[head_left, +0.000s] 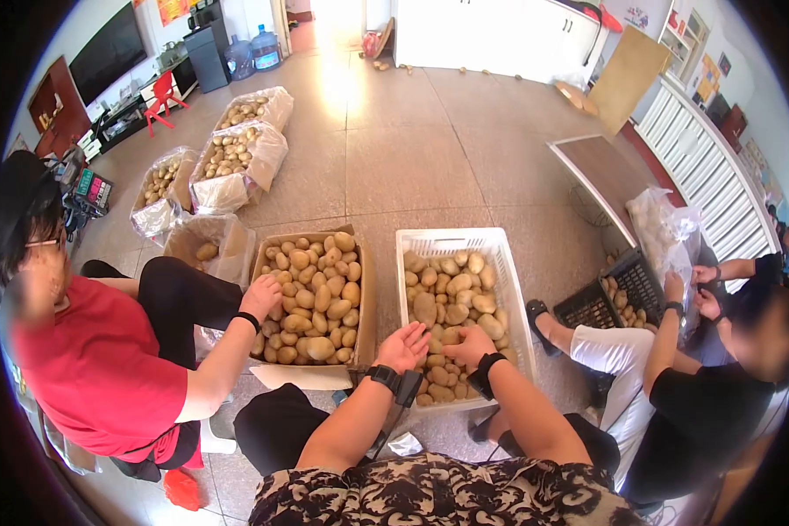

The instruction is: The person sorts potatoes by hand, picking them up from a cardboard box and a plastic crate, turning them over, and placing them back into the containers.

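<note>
A white plastic crate (514, 285) full of potatoes stands in front of me. My left hand (403, 346) is palm up with its fingers stretched out over the crate's near left side, and it holds nothing. Over the potatoes, my right hand (471, 346) is bent around a potato (451, 336), with thumb and fingers at its sides. Part of that grip is hidden by the hand itself. Left of the crate, a cardboard box (366, 302) is heaped with potatoes.
At left, a person in red (118, 359) has a hand (261, 298) on the box's potatoes. On the right, a person in black (710, 394) sits by a black crate (587, 309) and a plastic bag (666, 232). Lined boxes of potatoes (267, 162) stand farther off at left.
</note>
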{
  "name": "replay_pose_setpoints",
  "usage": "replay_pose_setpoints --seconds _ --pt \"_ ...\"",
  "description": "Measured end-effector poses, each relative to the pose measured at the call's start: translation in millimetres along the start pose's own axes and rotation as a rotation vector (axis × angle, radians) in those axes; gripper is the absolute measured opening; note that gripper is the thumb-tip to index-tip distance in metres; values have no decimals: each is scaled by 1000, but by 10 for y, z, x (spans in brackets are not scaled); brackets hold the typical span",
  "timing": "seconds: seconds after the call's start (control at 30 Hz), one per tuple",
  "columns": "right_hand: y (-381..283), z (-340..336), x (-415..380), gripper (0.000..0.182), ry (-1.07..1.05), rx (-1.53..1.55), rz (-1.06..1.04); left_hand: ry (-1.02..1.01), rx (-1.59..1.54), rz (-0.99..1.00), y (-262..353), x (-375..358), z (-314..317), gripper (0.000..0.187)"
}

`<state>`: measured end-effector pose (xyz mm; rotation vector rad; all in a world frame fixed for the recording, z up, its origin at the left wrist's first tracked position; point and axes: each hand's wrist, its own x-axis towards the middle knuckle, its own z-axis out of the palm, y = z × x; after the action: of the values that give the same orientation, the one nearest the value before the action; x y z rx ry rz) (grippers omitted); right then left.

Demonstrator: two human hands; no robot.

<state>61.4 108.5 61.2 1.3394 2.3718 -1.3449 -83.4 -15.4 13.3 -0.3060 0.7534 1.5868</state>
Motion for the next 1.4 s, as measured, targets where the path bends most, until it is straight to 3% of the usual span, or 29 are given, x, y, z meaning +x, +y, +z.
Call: replay_pose_setpoints --seconds 0.13,0.27,0.43,0.77,0.83,0.93,1.03,1.13,1.2,1.27,1.4 --pt "-428 -3 -208 56 95 -248 -199 -82 164 -49 37 -126 117 53" --pt "-573 138 -268 51 70 -152 -247 -328 -100 -180 -7 -220 218 45" --pt "-559 249 -310 36 153 -96 -422 -348 -193 -134 -11 -202 128 46" --pt "-771 262 -509 28 329 -127 -631 -348 -300 -72 -78 -189 189 54" --pt "-830 263 -553 25 347 -113 -753 -346 -305 -70 -85 -97 125 54" --pt "-864 261 -586 23 329 -127 -868 -460 -248 -74 -56 -82 44 49" --pt "-917 253 -653 22 223 -10 -807 -444 -285 -89 16 -177 101 39" --pt "-947 230 -675 23 161 62 -725 -248 -308 -55 126 -281 260 32" --pt "-849 234 -600 23 242 -49 -855 -302 -374 12 102 102 -94 33" --pt "-825 215 -644 24 260 -136 -786 -455 -458 28 247 -34 -89 33" --pt "-718 191 -723 22 183 -41 -668 -199 -572 192 448 102 -309 34"
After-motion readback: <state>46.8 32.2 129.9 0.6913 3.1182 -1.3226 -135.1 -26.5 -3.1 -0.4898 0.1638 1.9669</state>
